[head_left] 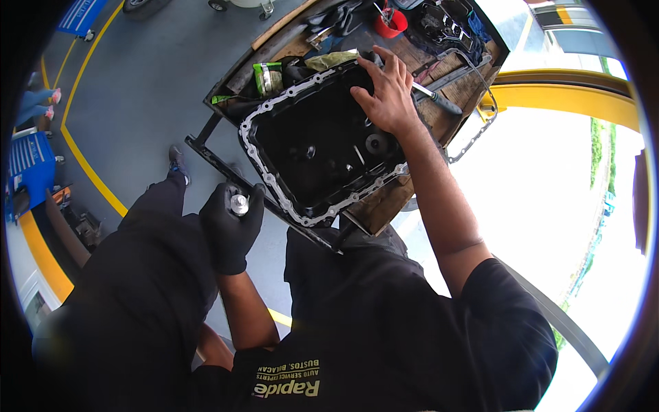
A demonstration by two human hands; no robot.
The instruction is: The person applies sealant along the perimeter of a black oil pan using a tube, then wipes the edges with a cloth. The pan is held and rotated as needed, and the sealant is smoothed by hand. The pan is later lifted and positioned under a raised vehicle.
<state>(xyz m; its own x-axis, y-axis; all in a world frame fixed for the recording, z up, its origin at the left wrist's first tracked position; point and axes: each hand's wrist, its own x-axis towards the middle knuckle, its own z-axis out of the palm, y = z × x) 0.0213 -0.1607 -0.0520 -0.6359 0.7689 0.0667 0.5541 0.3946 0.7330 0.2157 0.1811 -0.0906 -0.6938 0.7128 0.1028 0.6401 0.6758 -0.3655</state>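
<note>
A black oil pan [309,144] with a pale, bolt-holed rim lies on the wooden top of a worn work table. Over its far right rim is my bare right hand [388,93], fingers spread and thumb reaching over the pan's inside; whether it presses on the rim I cannot tell. My left hand [230,223], in a black glove, is closed below the pan's near left corner. From its fist shows the round silver end of a metal tool [239,204]; the rest is hidden. A hand tool with a dark handle [446,104] lies just right of my right hand.
A red cup [390,23] and dark greasy parts [446,27] sit at the table's far end. A green packet [268,79] lies beside the pan. Over the right edge hangs a thin gasket [475,141]. Another person's dark-clothed leg [154,206] is close on my left.
</note>
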